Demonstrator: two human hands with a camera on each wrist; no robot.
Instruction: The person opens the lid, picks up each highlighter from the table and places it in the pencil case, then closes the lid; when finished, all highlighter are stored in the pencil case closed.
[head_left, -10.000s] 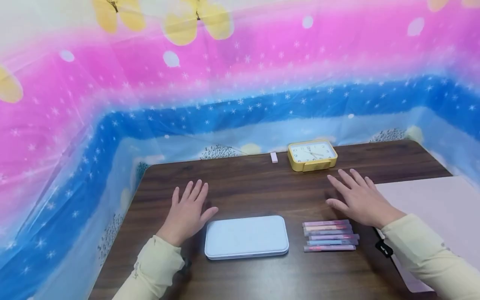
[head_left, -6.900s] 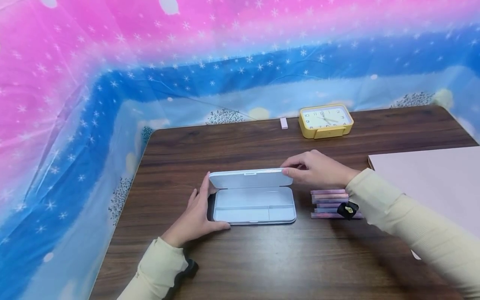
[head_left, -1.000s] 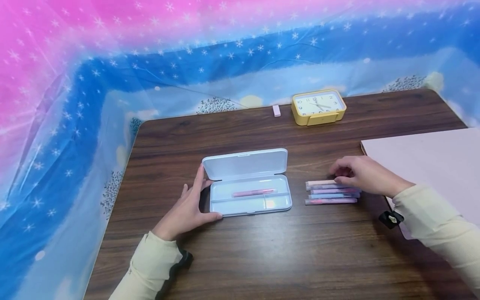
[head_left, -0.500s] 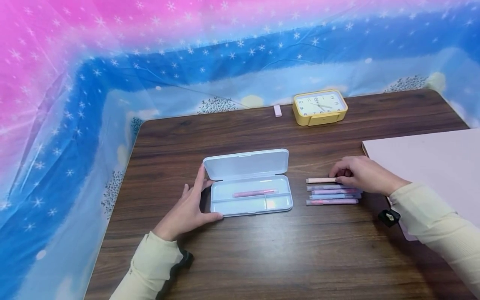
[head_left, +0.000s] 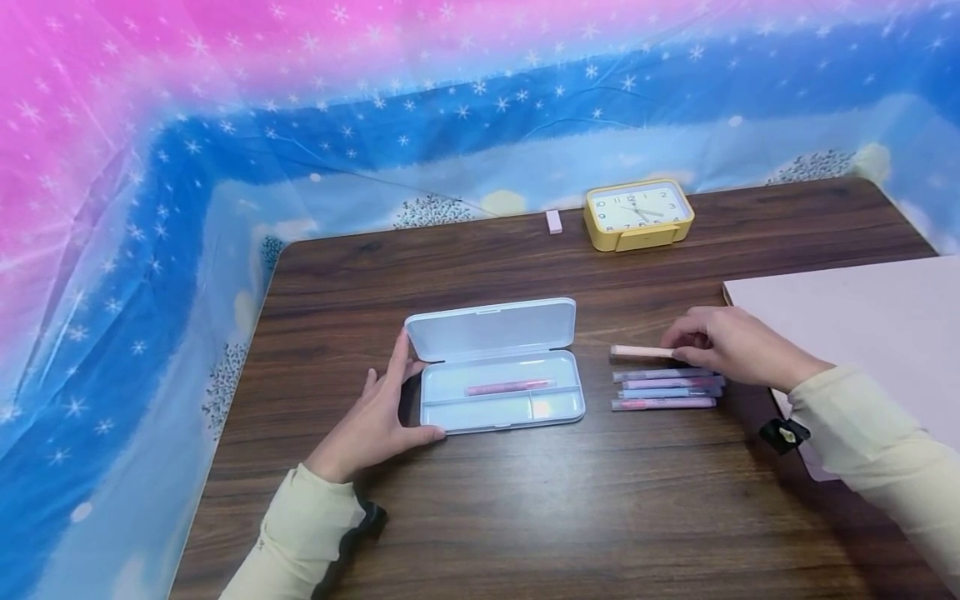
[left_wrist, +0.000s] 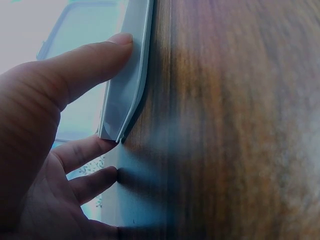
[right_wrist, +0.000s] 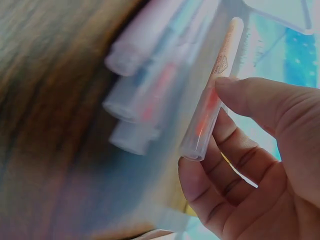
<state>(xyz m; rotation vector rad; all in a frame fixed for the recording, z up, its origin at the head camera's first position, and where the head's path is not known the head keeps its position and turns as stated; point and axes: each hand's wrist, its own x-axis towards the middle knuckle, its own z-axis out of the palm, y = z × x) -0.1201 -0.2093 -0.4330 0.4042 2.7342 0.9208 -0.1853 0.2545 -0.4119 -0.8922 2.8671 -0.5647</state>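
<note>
Left hand (head_left: 367, 429), fingers spread wide, touches the open pale plastic pencil case (head_left: 491, 332), nearer the brown wooden tabletop (head_left: 570, 517)'s left edge. Right hand (head_left: 738, 343) pinches a slim, clear-capped peach plastic marker (head_left: 642, 352) between case and right edge, beside the pastel plastic markers (head_left: 663, 393)!

From where I stand, the bench (head_left: 555, 517) is dark wood-grain with rounded far corners. A white pencil case (head_left: 491, 330) sits open on it. Taking the case as the dial's centre, four pens (head_left: 660, 393) lie side by side at three o'clock, with a flat pale-pink board (head_left: 862, 333) beyond. A pink eraser (head_left: 553, 222) lies just past twelve, a yellow clock (head_left: 641, 212) nearer one.
</note>
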